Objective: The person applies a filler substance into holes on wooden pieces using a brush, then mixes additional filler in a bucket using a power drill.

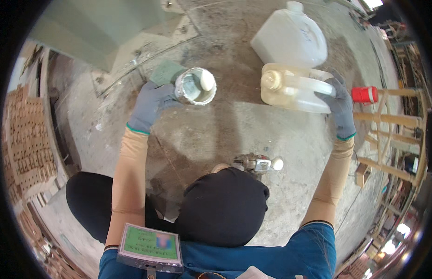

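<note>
My left hand (151, 104), in a grey glove, grips a small round tin (195, 86) that is smeared with pale paint and holds whitish liquid. My right hand (340, 104), also gloved, holds the handle end of a clear plastic jug (292, 88) with yellowish liquid, tipped on its side with its capped mouth toward the tin. A larger white jug (290, 37) stands just behind it on the concrete floor. A red cap (364, 94) shows right beside my right hand.
A small metal tool with a white knob (258, 163) lies on the floor near my head covering. Stacked bricks (27, 139) line the left side. A wooden frame (392, 135) stands at the right. A green sheet (165, 72) lies behind the tin.
</note>
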Available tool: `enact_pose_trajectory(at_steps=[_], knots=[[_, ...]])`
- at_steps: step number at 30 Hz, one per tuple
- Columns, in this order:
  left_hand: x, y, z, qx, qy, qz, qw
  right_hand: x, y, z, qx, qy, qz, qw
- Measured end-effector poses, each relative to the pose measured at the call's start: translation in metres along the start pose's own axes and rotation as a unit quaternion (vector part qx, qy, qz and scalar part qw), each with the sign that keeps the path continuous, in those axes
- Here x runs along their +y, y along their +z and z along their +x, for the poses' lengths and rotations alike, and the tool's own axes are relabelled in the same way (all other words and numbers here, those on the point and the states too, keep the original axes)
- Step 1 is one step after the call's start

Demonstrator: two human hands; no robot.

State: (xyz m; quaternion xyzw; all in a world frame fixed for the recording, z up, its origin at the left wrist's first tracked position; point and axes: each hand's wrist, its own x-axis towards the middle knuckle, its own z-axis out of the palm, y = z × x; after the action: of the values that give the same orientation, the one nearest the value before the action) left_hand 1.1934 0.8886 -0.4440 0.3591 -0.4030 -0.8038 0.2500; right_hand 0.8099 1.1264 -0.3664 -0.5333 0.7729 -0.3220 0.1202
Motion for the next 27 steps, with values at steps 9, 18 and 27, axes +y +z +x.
enact_pose_trajectory(at_steps=[9,18,27], knots=[[-0.017,0.024,0.010,-0.040,-0.006,0.029,0.999,0.093,-0.040,-0.045,0.152,0.138,-0.020,0.978],[-0.025,0.032,0.013,-0.054,-0.007,-0.016,0.998,0.099,0.137,-0.231,0.002,0.226,-0.260,0.939],[-0.029,0.026,0.026,-0.047,-0.020,0.004,0.999,0.053,0.146,-0.231,0.094,0.269,-0.162,0.945]])
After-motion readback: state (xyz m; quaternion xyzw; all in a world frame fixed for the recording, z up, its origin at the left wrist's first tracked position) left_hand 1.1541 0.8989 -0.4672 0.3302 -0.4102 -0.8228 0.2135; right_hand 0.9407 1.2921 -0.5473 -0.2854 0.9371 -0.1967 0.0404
